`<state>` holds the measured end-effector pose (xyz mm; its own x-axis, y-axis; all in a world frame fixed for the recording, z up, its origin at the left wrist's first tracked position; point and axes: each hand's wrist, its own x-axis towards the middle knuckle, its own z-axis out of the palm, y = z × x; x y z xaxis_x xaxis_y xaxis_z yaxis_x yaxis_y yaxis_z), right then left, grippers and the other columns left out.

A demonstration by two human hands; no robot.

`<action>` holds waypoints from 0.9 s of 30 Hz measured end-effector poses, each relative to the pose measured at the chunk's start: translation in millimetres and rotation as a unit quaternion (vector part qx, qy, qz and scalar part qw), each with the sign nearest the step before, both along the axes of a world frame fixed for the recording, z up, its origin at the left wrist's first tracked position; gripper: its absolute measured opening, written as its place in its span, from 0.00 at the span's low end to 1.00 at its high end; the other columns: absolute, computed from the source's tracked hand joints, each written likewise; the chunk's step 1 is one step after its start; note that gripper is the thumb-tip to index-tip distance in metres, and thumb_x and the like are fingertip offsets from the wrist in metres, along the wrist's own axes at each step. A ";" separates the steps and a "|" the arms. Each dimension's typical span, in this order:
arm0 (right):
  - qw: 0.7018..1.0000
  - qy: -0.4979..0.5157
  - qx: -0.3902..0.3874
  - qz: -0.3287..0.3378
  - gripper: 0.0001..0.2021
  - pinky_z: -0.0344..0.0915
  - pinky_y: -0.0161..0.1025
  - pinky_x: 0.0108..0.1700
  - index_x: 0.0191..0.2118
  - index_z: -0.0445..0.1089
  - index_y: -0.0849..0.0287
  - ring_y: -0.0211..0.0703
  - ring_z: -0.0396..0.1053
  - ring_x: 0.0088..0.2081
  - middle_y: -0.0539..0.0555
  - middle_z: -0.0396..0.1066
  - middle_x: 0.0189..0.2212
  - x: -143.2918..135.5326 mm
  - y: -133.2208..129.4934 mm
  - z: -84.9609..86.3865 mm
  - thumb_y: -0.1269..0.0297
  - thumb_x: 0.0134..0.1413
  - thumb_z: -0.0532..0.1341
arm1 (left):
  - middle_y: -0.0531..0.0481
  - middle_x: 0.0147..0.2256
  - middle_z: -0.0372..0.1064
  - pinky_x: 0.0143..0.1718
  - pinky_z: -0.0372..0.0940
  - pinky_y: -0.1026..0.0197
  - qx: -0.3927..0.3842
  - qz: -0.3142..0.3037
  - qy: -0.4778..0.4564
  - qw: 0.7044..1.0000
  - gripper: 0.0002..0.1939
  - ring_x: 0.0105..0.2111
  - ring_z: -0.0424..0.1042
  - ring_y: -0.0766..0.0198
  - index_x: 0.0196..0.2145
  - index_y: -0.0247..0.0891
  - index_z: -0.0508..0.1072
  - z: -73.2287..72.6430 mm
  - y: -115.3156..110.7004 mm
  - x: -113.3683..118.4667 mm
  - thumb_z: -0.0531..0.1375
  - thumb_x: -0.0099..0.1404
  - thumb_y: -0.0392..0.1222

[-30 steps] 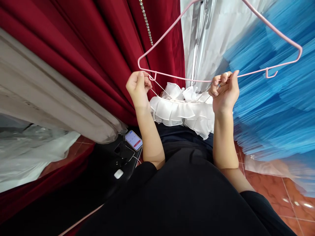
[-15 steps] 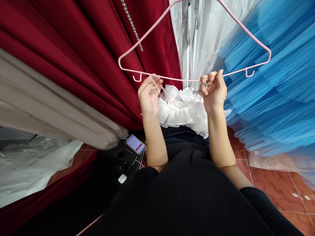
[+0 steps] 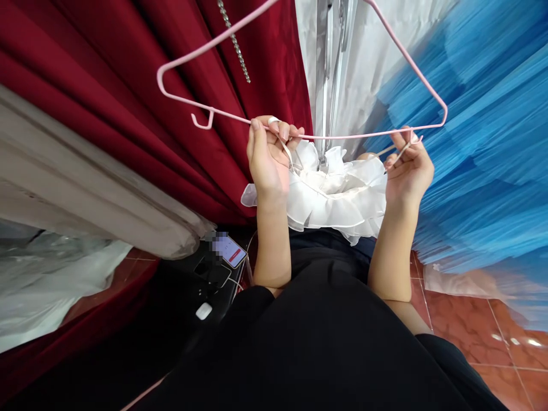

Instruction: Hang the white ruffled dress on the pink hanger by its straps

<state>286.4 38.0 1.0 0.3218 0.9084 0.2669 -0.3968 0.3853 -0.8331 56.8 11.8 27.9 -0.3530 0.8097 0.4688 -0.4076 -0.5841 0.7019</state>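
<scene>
A pink clothes hanger (image 3: 342, 137) spans the view in front of me, its top cut off by the upper edge. My left hand (image 3: 272, 157) grips its lower bar left of centre, and a thin white strap (image 3: 286, 151) loops over those fingers. Near the right end of the bar, my right hand (image 3: 411, 165) pinches another thin strap (image 3: 401, 153) beside the hanger's right small hook. Both straps run to a white ruffled garment (image 3: 334, 200), which hangs below the bar between my forearms. The left small hook (image 3: 205, 121) carries nothing.
Red drapery (image 3: 180, 125) with a beaded strip (image 3: 234, 43) hangs at left, beside beige fabric (image 3: 94, 177). Blue tulle (image 3: 479, 142) fills the right. A lit phone (image 3: 230, 251) and a white case (image 3: 204, 311) lie on a black surface by my left elbow.
The hanger has shifted left and tilted. My left hand has closed around its bar. My right hand has slid right along it with a strap, spreading the garment's neckline wider.
</scene>
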 end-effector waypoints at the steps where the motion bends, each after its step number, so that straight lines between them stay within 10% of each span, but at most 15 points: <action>1: 1.000 0.002 0.000 -0.030 0.15 0.59 0.36 0.23 0.39 0.74 0.55 0.34 0.64 0.23 0.53 0.76 0.42 9.4 1.7 -4.0 0.66 0.46 0.53 | 0.51 0.28 0.63 0.52 0.69 0.54 -0.001 0.003 -0.003 1.000 0.19 0.37 0.74 0.63 0.30 0.40 0.65 -0.1 0.9 0.1 0.50 0.70 0.57; 8: 0.996 -0.069 -0.023 -0.060 0.14 0.72 0.41 0.31 0.39 0.75 0.47 0.37 0.73 0.28 0.49 0.75 0.46 26.5 -2.8 -1.0 0.68 0.48 0.58 | 0.51 0.26 0.59 0.49 0.70 0.54 -0.007 0.008 -0.019 1.000 0.18 0.33 0.71 0.63 0.30 0.40 0.63 4.1 -2.5 2.7 0.51 0.70 0.57; 21: 0.987 -0.143 -0.051 -0.057 0.04 0.67 0.37 0.24 0.26 0.61 0.55 0.36 0.67 0.20 0.46 0.63 0.18 9.8 11.2 15.1 0.72 0.43 0.56 | 0.51 0.26 0.60 0.47 0.71 0.56 -0.002 -0.010 -0.015 1.000 0.18 0.34 0.72 0.64 0.30 0.40 0.63 0.9 -0.3 -5.0 0.52 0.69 0.57; 27: 0.981 -0.138 -0.077 -0.112 0.08 0.67 0.39 0.27 0.33 0.56 0.52 0.38 0.67 0.25 0.49 0.67 0.30 11.7 13.3 17.3 0.67 0.45 0.56 | 0.51 0.26 0.62 0.50 0.71 0.54 -0.014 -0.030 -0.039 0.999 0.17 0.35 0.73 0.63 0.31 0.39 0.64 0.4 0.6 -1.2 0.49 0.71 0.53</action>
<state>298.1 51.3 18.3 0.4523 0.8596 0.2378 -0.0676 0.2989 -0.9519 55.6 12.4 28.3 -0.3383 0.8428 0.4187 -0.4955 -0.5378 0.6821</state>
